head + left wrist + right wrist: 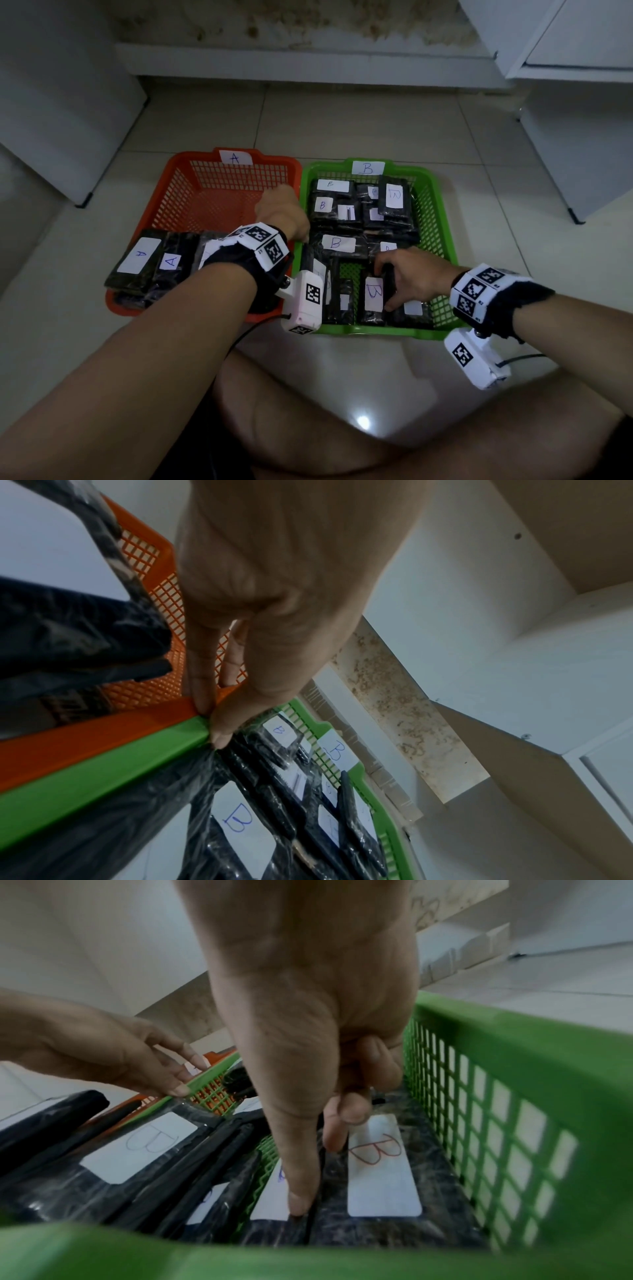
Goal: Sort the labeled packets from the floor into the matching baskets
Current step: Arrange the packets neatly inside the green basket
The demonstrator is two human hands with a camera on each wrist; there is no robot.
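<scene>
Nearest: the person's bare legs [308, 411] sit folded on the tiled floor [342, 120], forearms reaching forward over them.
Right hand: the right hand [411, 274] is down in the near end of the green basket [442, 212], index finger [301, 1164] straight and pressed into the seam beside a B packet [373, 298]; the other fingers curl behind it, touching that packet's edge. Whether they actually hold it I cannot tell.
Left hand: the left hand [281, 212] pinches the touching rims of the orange basket [164, 198] and the green basket, thumb on the green side, fingers on the orange side, clamped on the edge.
Packets: black wrapped packets marked B fill most of the green basket, several overlapping or leaning; A packets [150, 260] are stacked at the near end of the orange basket, whose far half is bare mesh. No packet shows on the floor.
Stage: likely tidying the final B packet into place, sorting nearly done.
Doing it well: keep the left hand steady on the rims so the baskets do not slide; press the packet flat into the near gap, label up, rather than wedging it on edge.
Risk: the slick wrap may let neighbours shift or tip.
</scene>
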